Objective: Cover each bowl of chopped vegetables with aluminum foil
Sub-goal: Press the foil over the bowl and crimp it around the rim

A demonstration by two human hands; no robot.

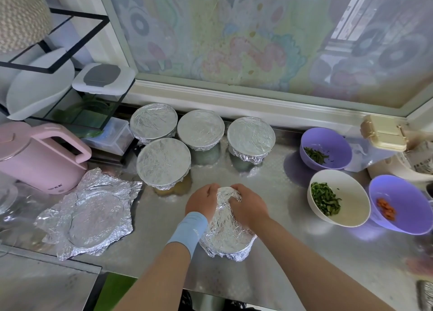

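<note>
Head view, low centre of the frame: a sheet of crinkled aluminium foil (227, 231) is draped over a round bowl on the embossed steel counter (281, 193). The bowl is wholly hidden beneath it, so its colour and contents cannot be told. The left hand (202, 203) and right hand (249, 209) sit close together at the sheet's far edge. Both are curled and clamped on the foil, the right one bunching a raised fold. Their fingertips are tucked out of sight behind the foil. A light blue wristband (189, 228) wraps the left wrist.

Above the hands, towards the centre, stand four foil-capped bowls (163, 162), packed close, their contents covered. At lower left a loose rumpled foil sheet with a round imprint (93, 214) lies beside a pink plastic kettle (39, 156).

At right three bowls stand uncovered: a purple bowl of dark green shreds (337, 138), a white bowl of chopped greens (351, 189), and a purple bowl of orange-red pieces (407, 193) cut off by the frame's right edge. Objects at the far right edge are too blurred to make out.
</note>
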